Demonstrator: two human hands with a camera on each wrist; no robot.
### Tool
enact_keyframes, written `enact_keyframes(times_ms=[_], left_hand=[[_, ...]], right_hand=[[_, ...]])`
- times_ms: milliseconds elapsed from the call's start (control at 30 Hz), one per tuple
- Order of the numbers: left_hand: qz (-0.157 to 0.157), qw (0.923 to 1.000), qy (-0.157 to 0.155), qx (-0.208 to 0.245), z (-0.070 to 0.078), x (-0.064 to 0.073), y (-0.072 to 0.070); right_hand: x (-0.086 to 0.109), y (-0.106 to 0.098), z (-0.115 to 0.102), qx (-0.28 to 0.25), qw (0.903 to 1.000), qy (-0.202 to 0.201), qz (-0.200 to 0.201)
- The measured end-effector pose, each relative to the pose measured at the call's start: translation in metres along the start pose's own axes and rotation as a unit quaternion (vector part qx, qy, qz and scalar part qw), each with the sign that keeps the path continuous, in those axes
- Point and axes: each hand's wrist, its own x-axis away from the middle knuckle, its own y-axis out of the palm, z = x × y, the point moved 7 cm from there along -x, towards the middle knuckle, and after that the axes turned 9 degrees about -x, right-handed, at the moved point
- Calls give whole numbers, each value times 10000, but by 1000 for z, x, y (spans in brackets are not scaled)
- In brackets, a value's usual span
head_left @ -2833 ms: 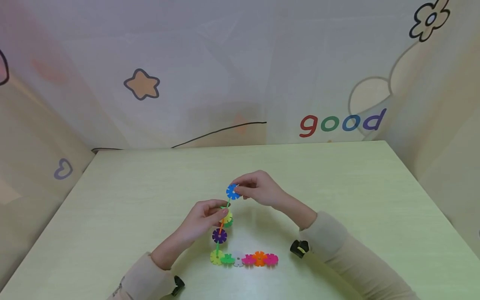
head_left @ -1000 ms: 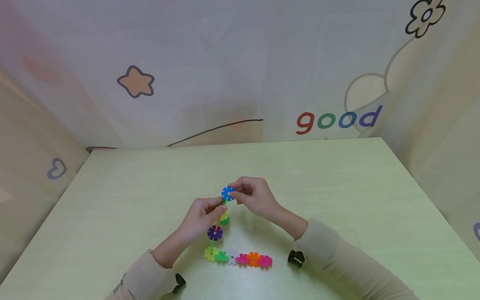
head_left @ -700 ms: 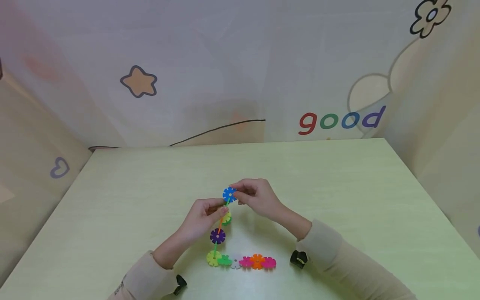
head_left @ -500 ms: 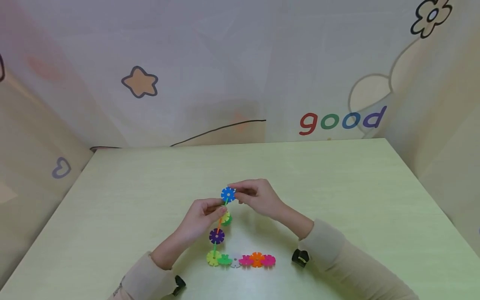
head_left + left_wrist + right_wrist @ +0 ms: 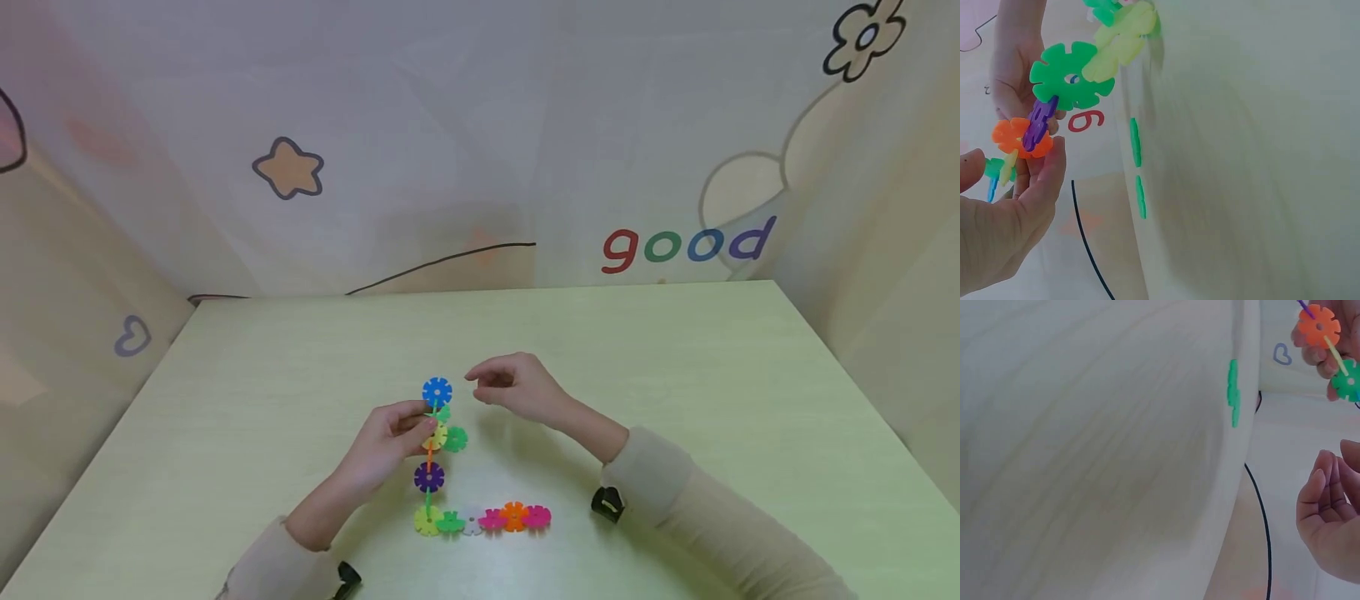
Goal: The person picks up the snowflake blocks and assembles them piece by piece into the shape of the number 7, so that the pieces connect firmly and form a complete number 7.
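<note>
My left hand (image 5: 393,437) pinches a chain of interlocking snowflake discs near its far end, thumb and fingers around the yellow disc (image 5: 435,437). At the far tip sits a blue disc (image 5: 437,392), clear of my fingers. Nearer to me are a purple disc (image 5: 429,477) and a lime-yellow corner disc (image 5: 428,521), from which the row turns right through green, clear, pink and an orange disc (image 5: 514,517). My right hand (image 5: 521,389) hovers right of the blue disc, its fingers loosely curved around nothing. The orange disc (image 5: 1007,136) near the grip shows in the left wrist view.
A loose green disc (image 5: 455,439) lies on the pale table (image 5: 675,358) just right of the chain. Two green discs, including a nearer green disc (image 5: 1135,142), appear edge-on in the left wrist view. A printed curtain (image 5: 450,125) stands behind the table.
My right hand has let go of the blue disc and drawn away to the right. My left hand has shifted left with the chain's far end, uncovering the loose green disc.
</note>
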Motion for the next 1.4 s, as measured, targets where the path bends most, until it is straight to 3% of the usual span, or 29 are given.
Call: enact_keyframes(times_ms=[233, 567, 1100, 1400], left_hand=[[-16, 9998, -17, 206, -6, 6, -7], [-45, 9993, -68, 363, -8, 15, -13], [-49, 9992, -18, 385, -9, 20, -19], [-70, 9992, -35, 401, -10, 21, -20]], right_hand=[[-10, 9, 16, 441, 9976, 240, -468], [-13, 25, 45, 761, 9850, 981, -1197], [-19, 44, 49, 1772, 9706, 874, -1377], [-20, 46, 45, 1814, 9722, 818, -1237]])
